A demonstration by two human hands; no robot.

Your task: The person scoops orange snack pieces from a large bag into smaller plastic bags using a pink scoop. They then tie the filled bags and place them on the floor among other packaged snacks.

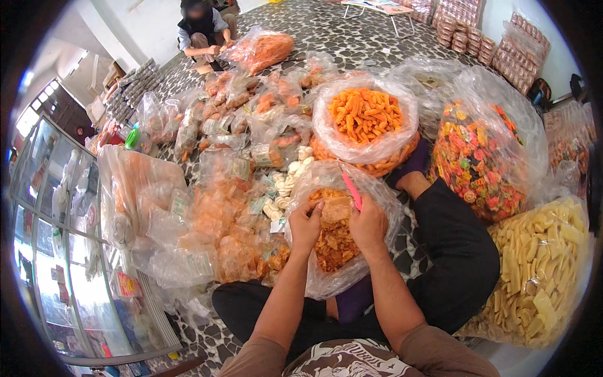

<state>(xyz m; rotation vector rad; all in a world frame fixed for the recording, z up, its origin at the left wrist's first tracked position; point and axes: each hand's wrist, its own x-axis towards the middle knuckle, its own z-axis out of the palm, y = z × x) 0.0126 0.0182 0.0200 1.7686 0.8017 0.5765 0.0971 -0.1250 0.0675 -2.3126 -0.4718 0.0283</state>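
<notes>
My left hand [306, 225] pinches one side of a small clear plastic bag [337, 209] with orange-brown contents. Closed at the bag's other side is my right hand [369, 223], which also grips a pink-handled tool [352, 190], its thin end pointing away from me; it looks like a knife. Both hands are over a large open plastic sack [304, 182] of orange-brown chips [336, 246] between my legs. Just beyond stands another open sack [323, 103], filled with orange puffed sticks [364, 116].
Many small filled bags [220, 213] lie heaped to my left, beside a glass display case [69, 245]. At my right are sacks of colourful crackers [471, 169] and pale yellow strips [537, 270]. A person [204, 31] crouches at the far left with an orange-filled bag [264, 51].
</notes>
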